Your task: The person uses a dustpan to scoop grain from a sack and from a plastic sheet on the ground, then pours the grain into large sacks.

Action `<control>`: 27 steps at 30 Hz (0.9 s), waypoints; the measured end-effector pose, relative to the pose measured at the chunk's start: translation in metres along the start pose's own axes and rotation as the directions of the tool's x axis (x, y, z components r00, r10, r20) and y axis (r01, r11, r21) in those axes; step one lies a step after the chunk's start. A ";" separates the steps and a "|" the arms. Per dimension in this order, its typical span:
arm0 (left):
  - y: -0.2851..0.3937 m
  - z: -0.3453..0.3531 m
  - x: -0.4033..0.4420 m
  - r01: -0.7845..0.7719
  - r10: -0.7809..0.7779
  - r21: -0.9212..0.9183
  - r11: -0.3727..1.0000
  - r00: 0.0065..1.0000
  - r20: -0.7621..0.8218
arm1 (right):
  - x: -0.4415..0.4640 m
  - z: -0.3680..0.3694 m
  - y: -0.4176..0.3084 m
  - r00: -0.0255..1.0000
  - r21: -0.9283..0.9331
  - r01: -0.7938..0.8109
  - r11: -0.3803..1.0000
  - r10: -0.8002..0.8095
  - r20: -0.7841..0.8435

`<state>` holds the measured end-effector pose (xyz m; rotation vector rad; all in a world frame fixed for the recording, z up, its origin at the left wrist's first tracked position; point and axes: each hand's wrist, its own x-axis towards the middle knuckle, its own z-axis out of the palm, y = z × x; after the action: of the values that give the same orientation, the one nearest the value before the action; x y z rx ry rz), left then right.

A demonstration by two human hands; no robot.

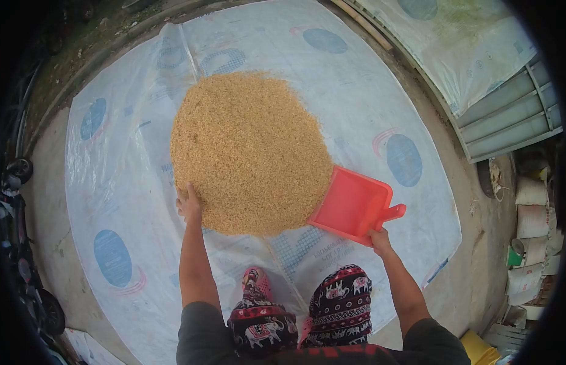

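A wide heap of golden-brown grain [249,149], looking like unhusked rice, lies on a white plastic sheet [143,255] printed with blue ovals. My left hand [190,204] rests against the heap's near left edge, fingers spread and nothing gripped. A red plastic dustpan [354,204] is held by my right hand [379,238] at its near back corner, beside the short handle rather than around it. The pan's wide front lip touches the right side of the heap, and hardly any grain shows inside. My right fingertips are partly hidden under the rim.
My feet in pink clogs [263,283] stand on the sheet at the heap's near side. Motorbikes [33,274] line the left edge. At the right are a metal panel [508,115], a green container [515,252] and stacked sacks [531,222].
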<state>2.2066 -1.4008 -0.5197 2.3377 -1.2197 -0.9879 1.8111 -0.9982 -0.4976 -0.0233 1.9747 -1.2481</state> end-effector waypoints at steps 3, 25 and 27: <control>0.019 0.016 -0.016 0.029 -0.030 -0.017 0.999 0.999 -0.032 | 0.016 0.045 -0.023 0.981 -0.124 0.087 0.988 -0.064 0.183; 0.136 0.087 -0.049 -0.566 0.579 0.163 0.808 0.813 -0.050 | 0.036 0.227 -0.031 0.968 -0.069 0.059 0.996 -0.040 0.248; 0.139 0.093 -0.057 -0.492 0.465 0.193 0.849 0.869 0.171 | 0.031 0.225 -0.036 0.965 -0.038 0.034 0.999 -0.023 0.261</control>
<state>2.0368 -1.4326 -0.4823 1.9791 -1.9385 -0.8486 1.9152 -1.1996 -0.5352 -0.2264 1.7763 -1.1578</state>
